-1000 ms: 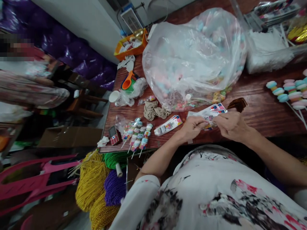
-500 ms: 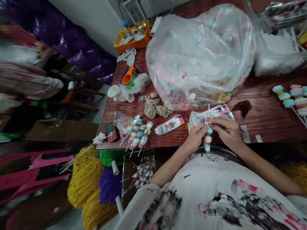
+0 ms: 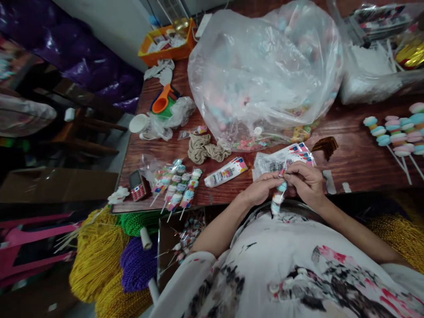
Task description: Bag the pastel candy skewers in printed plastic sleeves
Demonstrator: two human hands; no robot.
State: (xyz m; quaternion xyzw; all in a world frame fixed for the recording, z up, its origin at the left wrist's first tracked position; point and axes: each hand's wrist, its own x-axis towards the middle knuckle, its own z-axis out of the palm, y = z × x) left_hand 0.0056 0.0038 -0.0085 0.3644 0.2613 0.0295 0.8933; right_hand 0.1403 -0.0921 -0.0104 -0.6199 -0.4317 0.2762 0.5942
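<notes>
Close to my body at the table's front edge, a marshmallow skewer [image 3: 278, 198] in a clear printed wrapper hangs with its marshmallows downward and its stick end up. My left hand [image 3: 264, 189] pinches the wrapper's gathered neck from the left. From the right, my right hand [image 3: 306, 180] grips the same neck with thumb and fingers; fingertips of both hands meet there. Just behind them lies a fanned stack of printed wrappers [image 3: 278, 162]. Another small stack of wrappers [image 3: 227, 171] is to the left, beside several wrapped marshmallow skewers [image 3: 180, 187].
A big clear bag of marshmallows [image 3: 265, 70] fills the table's back. Unwrapped marshmallow skewers [image 3: 400, 132] lie at right, a bag of white sticks [image 3: 371, 70] behind. A mobile phone [image 3: 138, 185] sits near the left edge. Below stand a box of skewers [image 3: 185, 238] and yellow cord bundles [image 3: 97, 251].
The view has shifted slightly, so the table things appear further left. My fingers have closed in around the wrapper's neck, and the skewer now tilts a little.
</notes>
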